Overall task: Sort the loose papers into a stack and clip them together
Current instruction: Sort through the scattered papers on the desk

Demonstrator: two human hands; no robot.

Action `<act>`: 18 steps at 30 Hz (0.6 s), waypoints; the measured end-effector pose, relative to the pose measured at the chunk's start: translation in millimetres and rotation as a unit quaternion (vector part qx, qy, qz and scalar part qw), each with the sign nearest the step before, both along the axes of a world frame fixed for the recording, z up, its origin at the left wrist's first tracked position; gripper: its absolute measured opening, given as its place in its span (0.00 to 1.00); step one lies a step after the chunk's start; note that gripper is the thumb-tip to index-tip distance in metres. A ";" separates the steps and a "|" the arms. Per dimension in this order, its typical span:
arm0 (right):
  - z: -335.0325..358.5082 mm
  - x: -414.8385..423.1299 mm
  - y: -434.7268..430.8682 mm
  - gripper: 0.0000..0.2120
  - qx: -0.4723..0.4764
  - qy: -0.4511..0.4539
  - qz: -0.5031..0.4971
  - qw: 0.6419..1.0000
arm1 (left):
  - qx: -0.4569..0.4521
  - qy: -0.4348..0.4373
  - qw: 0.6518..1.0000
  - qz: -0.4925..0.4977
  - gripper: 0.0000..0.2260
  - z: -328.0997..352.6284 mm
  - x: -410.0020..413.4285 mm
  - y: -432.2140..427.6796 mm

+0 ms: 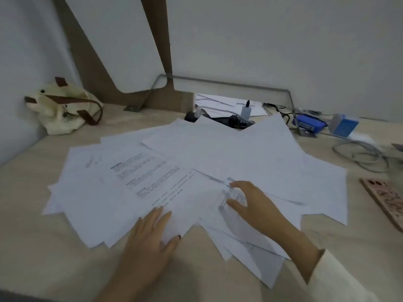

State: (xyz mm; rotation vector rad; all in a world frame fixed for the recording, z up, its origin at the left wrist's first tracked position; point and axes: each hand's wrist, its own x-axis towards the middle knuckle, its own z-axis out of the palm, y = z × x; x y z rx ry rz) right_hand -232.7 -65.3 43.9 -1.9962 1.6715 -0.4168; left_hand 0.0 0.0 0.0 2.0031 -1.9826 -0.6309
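Nearest, left hand (pixel 150 234) lies flat, fingers spread, pinning the near edge of the loose papers (pixel 192 171). Right hand (pixel 255 205), open with fingers curled, rests just beyond, gripping nothing. Sheets fan outward past both hands. Best sweep edges inward from both sides, then square them. Clip probably near the blue stapler (pixel 309 125), far right.

The light is dim, soft and a bit blue. Shadows are faint. The whole picture looks a little fuzzy, and the print on the papers (pixel 196 171) is too blurry to read. Straight lines bend near the edges.
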 end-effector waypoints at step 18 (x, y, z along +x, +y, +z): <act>-60.0 38.3 -95.9 0.05 -0.239 0.196 0.034 0.951 | -0.059 0.357 0.881 0.304 0.35 10.0 56.4 -88.9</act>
